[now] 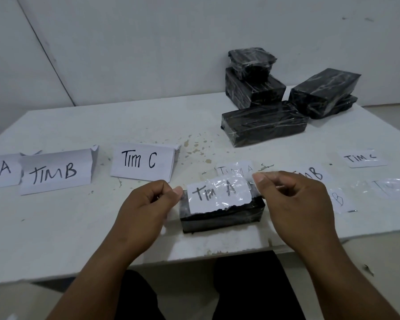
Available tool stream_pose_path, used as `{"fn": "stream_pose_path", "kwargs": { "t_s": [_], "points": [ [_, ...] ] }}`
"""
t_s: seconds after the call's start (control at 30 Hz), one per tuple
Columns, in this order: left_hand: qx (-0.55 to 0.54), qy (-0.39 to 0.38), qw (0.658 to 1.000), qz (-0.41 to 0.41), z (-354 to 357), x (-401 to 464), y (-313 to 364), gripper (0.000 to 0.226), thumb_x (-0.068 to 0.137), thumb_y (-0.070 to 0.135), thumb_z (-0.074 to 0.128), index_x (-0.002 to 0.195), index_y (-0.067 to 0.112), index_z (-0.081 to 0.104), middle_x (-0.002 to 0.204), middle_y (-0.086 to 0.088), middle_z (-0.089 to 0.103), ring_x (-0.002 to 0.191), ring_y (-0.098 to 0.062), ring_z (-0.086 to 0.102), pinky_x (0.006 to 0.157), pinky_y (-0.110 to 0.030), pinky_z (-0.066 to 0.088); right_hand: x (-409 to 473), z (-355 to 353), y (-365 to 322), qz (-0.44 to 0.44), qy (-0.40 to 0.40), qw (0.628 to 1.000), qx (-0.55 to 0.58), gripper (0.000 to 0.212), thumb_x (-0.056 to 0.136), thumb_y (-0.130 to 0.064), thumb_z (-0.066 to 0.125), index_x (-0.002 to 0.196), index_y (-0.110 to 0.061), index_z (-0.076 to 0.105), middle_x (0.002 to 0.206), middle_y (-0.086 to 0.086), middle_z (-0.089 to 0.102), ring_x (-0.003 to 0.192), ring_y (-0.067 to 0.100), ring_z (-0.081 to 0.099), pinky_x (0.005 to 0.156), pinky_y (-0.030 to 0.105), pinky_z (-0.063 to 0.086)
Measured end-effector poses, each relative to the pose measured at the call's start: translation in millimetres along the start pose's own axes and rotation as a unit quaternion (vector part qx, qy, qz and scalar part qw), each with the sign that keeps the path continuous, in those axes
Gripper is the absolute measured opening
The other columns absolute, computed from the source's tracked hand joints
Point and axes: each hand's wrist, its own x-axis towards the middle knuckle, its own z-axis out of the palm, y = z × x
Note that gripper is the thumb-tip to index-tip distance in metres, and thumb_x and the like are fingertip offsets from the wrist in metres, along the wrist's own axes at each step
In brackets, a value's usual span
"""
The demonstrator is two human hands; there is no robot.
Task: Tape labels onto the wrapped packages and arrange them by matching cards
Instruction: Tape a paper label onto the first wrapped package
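We have the "Tim A" label, a paper slip under clear tape, stretched just above a small black wrapped package near the front edge of the white table. Left hand pinches the tape's left end between thumb and forefinger; right hand pinches the right end, other fingers curled. Label looks light and limp, and the tape will likely cling to fingers or fold on itself, so we judge the end tabs the place to hold, keeping it taut. The package wrap is glossy, probably slick; it should sit firm when pressed. Folded "Tim A", "Tim B" and "Tim C" cards stand left; unlabelled packages are stacked far right.
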Motion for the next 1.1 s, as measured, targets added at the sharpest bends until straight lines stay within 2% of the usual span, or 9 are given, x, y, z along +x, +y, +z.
{"fn": "stream_pose_path", "kwargs": {
  "t_s": [0.17,0.27,0.4,0.57,0.67,0.8,0.97,1.1],
  "points": [
    [0.008,-0.011,1.000,0.004,2.7,3.2,-4.7,0.042,0.099,0.037,0.060,0.059,0.024,0.055,0.056,0.004,0.053,0.052,-0.003,0.047,0.052,-0.015,0.041,-1.5,-0.2,5.5,0.017,0.000,1.000,0.004,0.011,0.090,-0.037,0.073,0.081,-0.036,0.080,0.077,-0.032,0.072,0.075,-0.006,0.068,0.065,0.009,0.043],
    [0.006,-0.012,1.000,0.001,4.7,4.9,-6.3,0.043,0.099,0.036,0.060,0.058,0.025,0.056,0.054,0.006,0.054,0.051,-0.003,0.047,0.048,-0.012,0.040,-1.7,1.1,8.9,0.023,0.003,1.000,0.000,0.010,0.090,-0.037,0.074,0.081,-0.037,0.079,0.077,-0.032,0.071,0.075,-0.008,0.067,0.062,0.002,0.041],
    [0.012,-0.017,1.000,0.002,5.0,5.7,-7.7,0.043,0.099,0.037,0.059,0.058,0.025,0.056,0.054,0.006,0.055,0.051,-0.003,0.048,0.049,-0.013,0.040,-3.2,2.5,11.7,0.029,0.007,1.000,0.000,0.009,0.089,-0.039,0.074,0.082,-0.038,0.079,0.074,-0.025,0.074,0.075,-0.010,0.066,0.061,0.002,0.042],
    [0.010,-0.023,1.000,0.003,3.7,5.4,-8.0,0.043,0.100,0.035,0.057,0.058,0.028,0.057,0.055,0.010,0.056,0.052,-0.001,0.050,0.050,-0.012,0.040,-3.9,3.5,12.5,0.028,0.007,1.000,0.001,0.007,0.089,-0.036,0.075,0.084,-0.037,0.080,0.076,-0.028,0.073,0.077,-0.011,0.066,0.062,-0.002,0.042],
    [0.022,-0.026,0.999,0.003,3.2,5.3,-8.2,0.043,0.101,0.035,0.056,0.059,0.030,0.057,0.056,0.009,0.058,0.052,-0.002,0.051,0.056,-0.020,0.041,-4.2,4.2,13.0,0.030,0.011,0.999,-0.001,0.008,0.089,-0.036,0.075,0.090,-0.033,0.082,0.079,-0.025,0.073,0.080,-0.012,0.066,0.063,-0.002,0.043],
    [0.034,-0.025,0.999,0.000,2.8,5.2,-8.2,0.043,0.101,0.036,0.055,0.060,0.025,0.055,0.059,0.006,0.062,0.053,-0.002,0.053,0.057,-0.022,0.041,-5.5,4.7,13.1,0.030,0.015,0.999,-0.005,0.009,0.089,-0.035,0.075,0.092,-0.032,0.082,0.083,-0.025,0.073,0.083,-0.012,0.066,0.068,0.007,0.048],
    [0.047,-0.025,0.999,0.004,1.9,4.8,-10.0,0.041,0.101,0.038,0.054,0.064,0.021,0.056,0.065,0.001,0.065,0.054,-0.003,0.054,0.054,-0.018,0.041,-8.3,4.6,12.7,0.026,0.015,0.999,-0.011,0.009,0.090,-0.034,0.075,0.095,-0.032,0.082,0.084,-0.026,0.072,0.086,-0.015,0.065,0.072,0.012,0.048],
    [0.048,-0.027,0.998,0.005,1.9,4.4,-9.3,0.041,0.101,0.036,0.053,0.064,0.021,0.055,0.059,0.009,0.062,0.055,-0.001,0.054,0.058,-0.024,0.042,-8.6,5.8,13.1,0.026,0.021,0.999,-0.005,0.009,0.090,-0.032,0.076,0.096,-0.032,0.082,0.083,-0.025,0.073,0.085,-0.012,0.066,0.076,0.015,0.049]
  ]
}}
